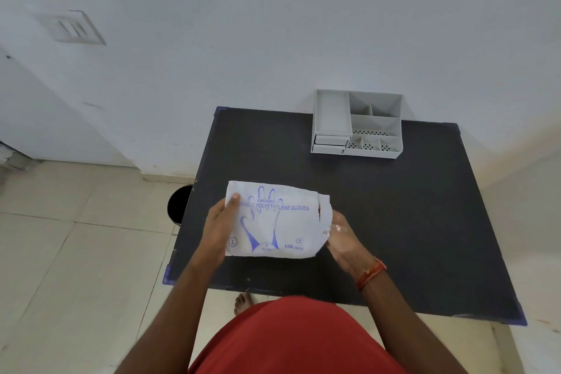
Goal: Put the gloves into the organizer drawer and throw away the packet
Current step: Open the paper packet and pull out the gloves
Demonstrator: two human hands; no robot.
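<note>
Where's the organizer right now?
In the head view, the grey organizer sits at the far edge of the black table, against the wall, right of centre, beyond the glove packet.

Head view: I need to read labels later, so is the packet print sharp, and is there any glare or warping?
Head view: packet print is legible, its smallest text soft; lighting is even, without glare; the wide lens bows the table edges; the right hand looks slightly blurred.

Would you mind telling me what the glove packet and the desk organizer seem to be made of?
Glove packet: thin, soft white plastic film, judging by its crumpled, torn right edge; its print reads polyethylene gloves. Organizer: likely rigid moulded plastic, matte light grey, with thin straight walls and perforated floors.
</note>
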